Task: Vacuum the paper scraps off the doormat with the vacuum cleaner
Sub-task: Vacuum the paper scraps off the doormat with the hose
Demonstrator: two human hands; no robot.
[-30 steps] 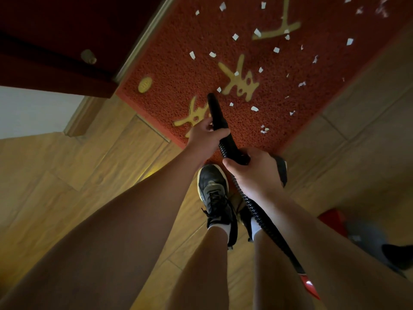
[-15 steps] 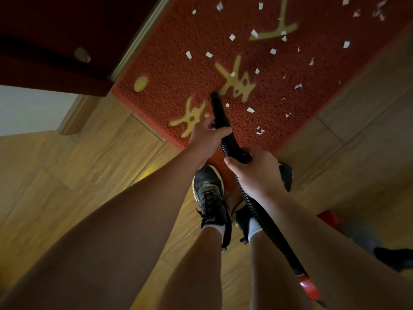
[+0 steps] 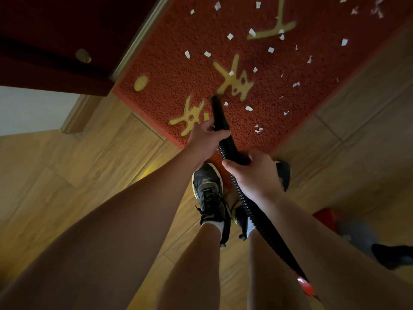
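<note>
A red doormat (image 3: 169,70) with yellow characters lies ahead, strewn with several white paper scraps (image 3: 248,108). My left hand (image 3: 205,137) grips the black nozzle (image 3: 218,113) of the vacuum cleaner, whose tip rests on the mat between two yellow characters. My right hand (image 3: 254,173) holds the black ribbed hose (image 3: 252,218) just behind it. The hose runs back between my legs to a red fitting (image 3: 306,287) at the lower right.
A dark red door (image 3: 44,41) with a round brass stop (image 3: 83,55) borders the mat on the left. My two black shoes (image 3: 207,189) stand at the mat's near edge on wooden floor (image 3: 67,166). A red and grey object (image 3: 348,224) lies at right.
The view has shifted slightly; the nozzle tip has slid a little forward along the mat toward the upper yellow character. Both hands keep their grip.
</note>
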